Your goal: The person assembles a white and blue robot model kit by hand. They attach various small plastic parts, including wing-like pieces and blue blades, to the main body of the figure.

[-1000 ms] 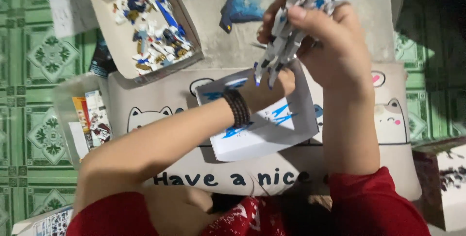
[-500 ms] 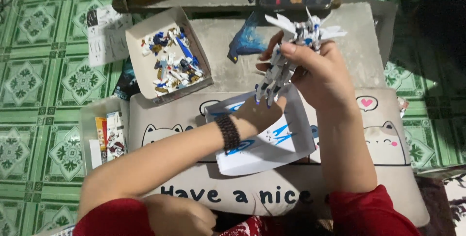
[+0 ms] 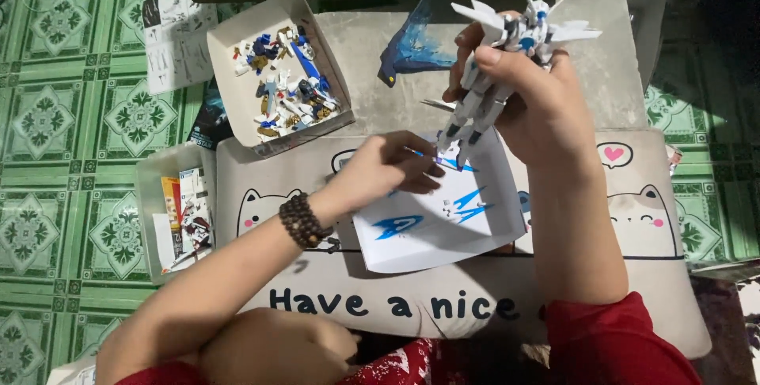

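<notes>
Two hands over a cat-print lap desk on green patterned floor tiles. Right hand: fingers clasp a white-and-blue robot model, held upright. Left hand: fingers narrow, touching a decal sheet. Parts box nearby.

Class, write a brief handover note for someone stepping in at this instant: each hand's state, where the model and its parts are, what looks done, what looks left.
Right hand: shut on the white robot model, held upright above the mat.
Left hand: open, fingertips at the model's feet, over the white sheet with blue shapes.
Parts: loose pieces in the cardboard box at upper left; more in the clear tray at left.
Done: the model's body, legs and wings look assembled.
Left: many loose pieces sit unused in the box; where they go cannot be told.
</notes>
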